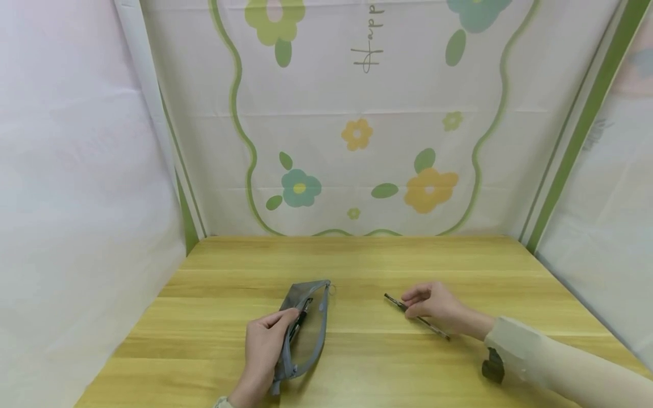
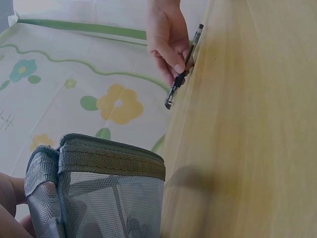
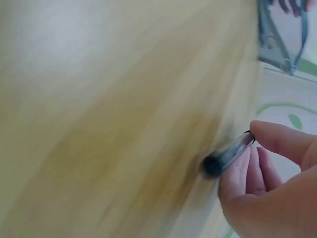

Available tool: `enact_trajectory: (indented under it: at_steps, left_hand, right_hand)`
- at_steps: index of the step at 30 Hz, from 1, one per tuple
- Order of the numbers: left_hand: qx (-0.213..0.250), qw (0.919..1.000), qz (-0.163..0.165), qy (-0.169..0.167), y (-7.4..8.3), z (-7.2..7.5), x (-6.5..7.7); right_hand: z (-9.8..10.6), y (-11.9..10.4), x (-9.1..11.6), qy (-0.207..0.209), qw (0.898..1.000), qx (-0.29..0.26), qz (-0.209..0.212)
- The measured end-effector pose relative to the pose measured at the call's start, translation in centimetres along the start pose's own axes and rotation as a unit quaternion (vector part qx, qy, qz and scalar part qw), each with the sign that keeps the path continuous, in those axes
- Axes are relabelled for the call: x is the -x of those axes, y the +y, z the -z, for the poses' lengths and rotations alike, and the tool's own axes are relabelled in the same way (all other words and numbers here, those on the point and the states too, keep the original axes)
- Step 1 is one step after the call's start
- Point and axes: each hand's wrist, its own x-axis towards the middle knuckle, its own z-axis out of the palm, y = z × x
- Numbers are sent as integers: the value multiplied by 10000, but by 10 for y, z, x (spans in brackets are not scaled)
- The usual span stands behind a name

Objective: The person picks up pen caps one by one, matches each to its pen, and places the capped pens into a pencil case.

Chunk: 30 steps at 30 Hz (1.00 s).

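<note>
My left hand (image 1: 265, 345) grips the near left side of a grey mesh pencil case (image 1: 297, 293), whose zipped mouth gapes open. A dark pen (image 1: 301, 319) shows in the mouth beside the left thumb; whether the thumb touches it I cannot tell. To the right, my right hand (image 1: 437, 306) pinches a slim pen (image 1: 432, 328) with a black end and a clear-looking barrel. This pen (image 2: 172, 94) slants close over the table, apart from the case. In the right wrist view its blunt dark end (image 3: 213, 166) points toward the camera, blurred.
Both hands work over a wooden table (image 1: 357, 362). Behind it hangs a white cloth (image 1: 316, 130) printed with flowers, and more white cloth walls (image 1: 76, 198) close in the left and right sides. A dark object (image 1: 492, 367) sits under the right wrist.
</note>
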Motion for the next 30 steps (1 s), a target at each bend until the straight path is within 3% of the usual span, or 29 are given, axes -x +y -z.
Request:
enact_trajectory:
  at_steps: [9, 18, 24, 30]
  left_hand:
    - [12, 10000, 29, 25, 0, 0, 1]
    - [15, 10000, 22, 90, -2, -1, 0]
    - [7, 9999, -10, 154, -3, -3, -1]
    - [29, 9998, -14, 208, -3, -2, -2]
  right_hand:
    - [-1, -16, -1, 373, 9964, -658, -373]
    - [-19, -34, 4, 620, 9850, -1512, -548]
    - [-46, -48, 16, 548, 9573, -2755, -691]
    - [-83, -66, 22, 792, 9316, -3473, -720]
